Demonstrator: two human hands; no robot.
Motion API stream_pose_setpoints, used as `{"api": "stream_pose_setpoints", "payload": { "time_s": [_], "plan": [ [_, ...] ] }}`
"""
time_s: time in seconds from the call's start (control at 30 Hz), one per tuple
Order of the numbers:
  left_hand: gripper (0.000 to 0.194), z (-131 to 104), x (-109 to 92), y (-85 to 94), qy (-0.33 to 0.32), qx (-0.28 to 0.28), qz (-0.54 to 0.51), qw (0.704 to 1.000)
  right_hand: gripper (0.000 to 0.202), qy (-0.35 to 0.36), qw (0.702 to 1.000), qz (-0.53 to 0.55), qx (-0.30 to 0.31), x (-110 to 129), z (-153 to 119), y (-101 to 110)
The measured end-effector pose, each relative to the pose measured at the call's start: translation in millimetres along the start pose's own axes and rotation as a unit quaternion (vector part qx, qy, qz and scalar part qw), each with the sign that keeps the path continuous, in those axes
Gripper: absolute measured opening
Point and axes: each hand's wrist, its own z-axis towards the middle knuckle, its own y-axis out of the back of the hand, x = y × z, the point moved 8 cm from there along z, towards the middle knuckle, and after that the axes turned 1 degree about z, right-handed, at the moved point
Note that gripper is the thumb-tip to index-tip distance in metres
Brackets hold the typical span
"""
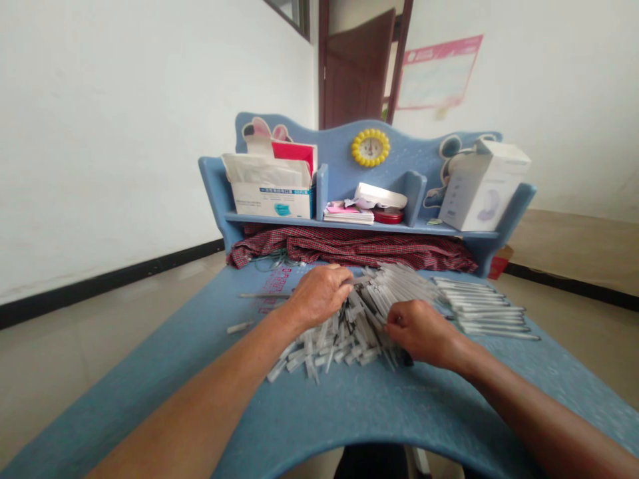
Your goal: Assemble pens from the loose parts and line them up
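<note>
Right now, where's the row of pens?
Head view, right side: the row of pens lies on the blue desk, right of the right hand, below the white box.

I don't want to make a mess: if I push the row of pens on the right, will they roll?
The pens may slide or roll a bit, since they look slim and lie loose side by side on the desk. They're probably light, being so thin. They look straight, so they're likely stiff, not floppy.

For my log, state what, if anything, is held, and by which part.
Cannot be told: left hand and right hand are at the plastic pieces, but neither grip shows clearly.
</note>
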Motion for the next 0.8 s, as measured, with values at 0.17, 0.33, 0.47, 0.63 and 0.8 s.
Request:
{"api": "stream_pose_setpoints", "payload": {
  "time_s": [0.17, 0.33, 0.47, 0.63, 0.8],
  "plan": [
    [0.013, 0, 3, -1.3, 0.003, 0.009, 0.012, 1.000, 0.025, 0.001, 0.999, 0.005, -0.053, -9, 1, 10],
    [0.014, 0, 7, -5.3, 0.004, 0.020, 0.011, 1.000, 0.026, -0.003, 0.998, 0.014, -0.053, -12, 0, 15],
    [0.015, -1, 11, -6.3, 0.006, 0.024, 0.027, 0.999, 0.026, -0.017, 0.995, 0.049, -0.083, -17, -1, 22],
    [0.016, -1, 19, -4.9, 0.020, 0.026, 0.052, 0.998, 0.023, -0.034, 0.976, 0.163, -0.137, -29, -5, 37],
    [0.016, 0, 28, -3.0, 0.041, 0.025, 0.064, 0.997, 0.024, -0.049, 0.952, 0.265, -0.144, -35, -14, 59]
  ]
}}
